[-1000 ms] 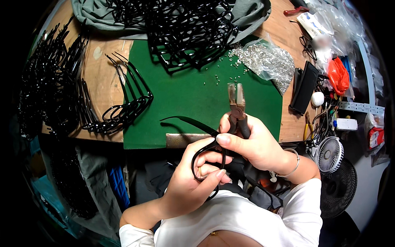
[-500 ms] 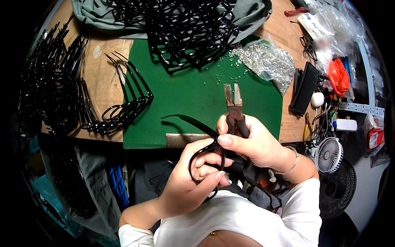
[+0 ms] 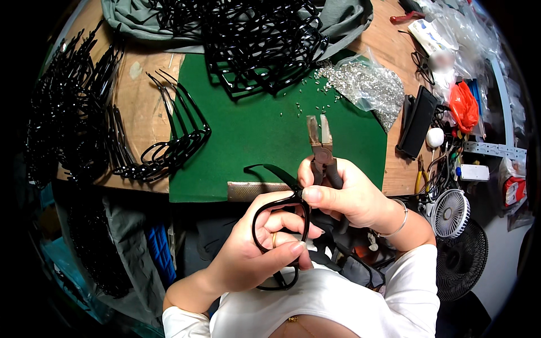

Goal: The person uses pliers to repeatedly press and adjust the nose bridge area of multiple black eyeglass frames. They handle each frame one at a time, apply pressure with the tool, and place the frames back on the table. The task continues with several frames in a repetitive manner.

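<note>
The left hand (image 3: 239, 242) has its fingers (image 3: 279, 221) around the rim of a black glasses frame (image 3: 297, 194) before the worktop (image 3: 141, 107), seemingly for steadiness, while the right hand (image 3: 355, 194), thumb at its corner, clasps pliers (image 3: 322, 155) pointing away.

no legible lettering or numbers, perhaps faint print on the white packet (image 3: 433, 37), too blurred

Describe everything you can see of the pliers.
The pliers look like worn metal, with one jaw brownish, the other paler, a round pivot and dark handles. The jaws stand apart and point forward, seen against the green mat. The right hand holds them by the handles, partly hiding these.
</note>
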A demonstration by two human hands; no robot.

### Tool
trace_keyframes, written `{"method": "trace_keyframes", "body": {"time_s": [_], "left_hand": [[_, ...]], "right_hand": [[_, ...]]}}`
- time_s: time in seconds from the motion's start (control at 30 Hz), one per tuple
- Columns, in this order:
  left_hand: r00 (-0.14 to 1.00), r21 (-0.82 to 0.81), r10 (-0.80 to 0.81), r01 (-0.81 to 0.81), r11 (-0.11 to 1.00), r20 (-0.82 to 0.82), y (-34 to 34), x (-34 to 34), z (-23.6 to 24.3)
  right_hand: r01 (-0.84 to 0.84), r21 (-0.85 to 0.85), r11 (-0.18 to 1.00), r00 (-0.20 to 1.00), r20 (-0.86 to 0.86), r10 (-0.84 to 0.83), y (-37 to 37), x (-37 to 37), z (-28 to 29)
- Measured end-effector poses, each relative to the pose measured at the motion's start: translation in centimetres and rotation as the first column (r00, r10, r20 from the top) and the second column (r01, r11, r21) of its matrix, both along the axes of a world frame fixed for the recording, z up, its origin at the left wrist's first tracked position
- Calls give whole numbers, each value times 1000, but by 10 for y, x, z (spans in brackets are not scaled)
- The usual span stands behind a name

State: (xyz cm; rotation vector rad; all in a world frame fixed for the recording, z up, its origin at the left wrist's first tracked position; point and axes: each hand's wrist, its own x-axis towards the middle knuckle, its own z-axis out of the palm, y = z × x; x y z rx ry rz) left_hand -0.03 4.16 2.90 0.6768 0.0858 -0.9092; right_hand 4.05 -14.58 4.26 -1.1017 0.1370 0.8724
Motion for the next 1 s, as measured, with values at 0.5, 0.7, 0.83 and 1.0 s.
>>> {"method": "trace_keyframes", "body": {"time_s": [0.5, 0.7, 0.83, 1.0], "left_hand": [[996, 159, 58, -68, 985, 65, -20, 2, -3], [999, 132, 45, -48, 990, 28, -16, 2, -2], [998, 123, -16, 9, 992, 58, -9, 2, 1], [997, 118, -4, -5, 993, 79, -9, -1, -1]], "right_hand": [[70, -189, 979, 994, 93, -53, -3, -2, -6], [48, -54, 997, 999, -15, -49, -6, -3, -10], [33, -2, 999, 999, -33, -33, -5, -2, -10], [19, 2, 1000, 1000, -15, -19, -2, -1, -4]]}}
